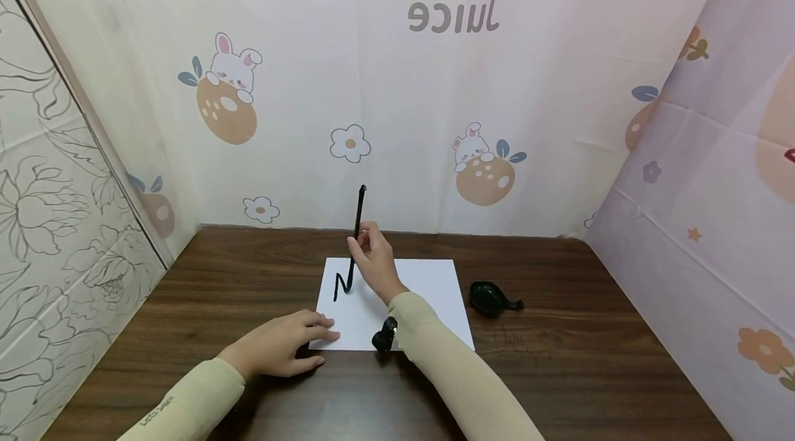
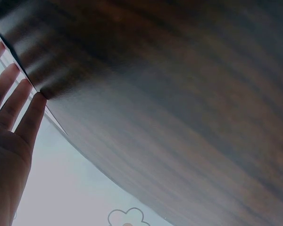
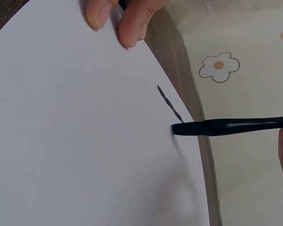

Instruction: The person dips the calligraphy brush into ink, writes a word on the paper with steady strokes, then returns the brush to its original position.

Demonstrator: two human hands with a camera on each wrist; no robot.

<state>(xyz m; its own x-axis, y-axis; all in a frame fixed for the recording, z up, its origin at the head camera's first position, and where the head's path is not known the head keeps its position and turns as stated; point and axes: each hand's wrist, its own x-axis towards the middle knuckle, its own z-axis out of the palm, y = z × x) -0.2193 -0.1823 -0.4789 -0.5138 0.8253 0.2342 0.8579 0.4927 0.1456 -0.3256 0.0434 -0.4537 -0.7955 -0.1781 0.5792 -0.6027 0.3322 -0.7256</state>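
Note:
In the head view my right hand [image 1: 376, 260] pinches a slim black writing brush [image 1: 359, 213] partway along its handle. The brush stands nearly upright, its dark tip down at a sheet of white paper [image 1: 431, 296]. A black zigzag stroke [image 1: 338, 283] marks the paper's upper left, ending by the tip. Close up in the right wrist view, the brush [image 3: 245, 125] has its tip beside a thin black line [image 3: 168, 101]; only part of a right finger shows at the edge. My left hand [image 1: 282, 343] rests with spread fingers on the paper's lower left edge.
Right of the paper lies a small glossy black dish [image 1: 489, 298] with a short stem pointing right. Brown wooden table [image 1: 559, 358] runs back to a printed curtain [image 1: 397, 96], with more printed cloth at both sides. A small black device [image 1: 385, 335] sits at my right wrist.

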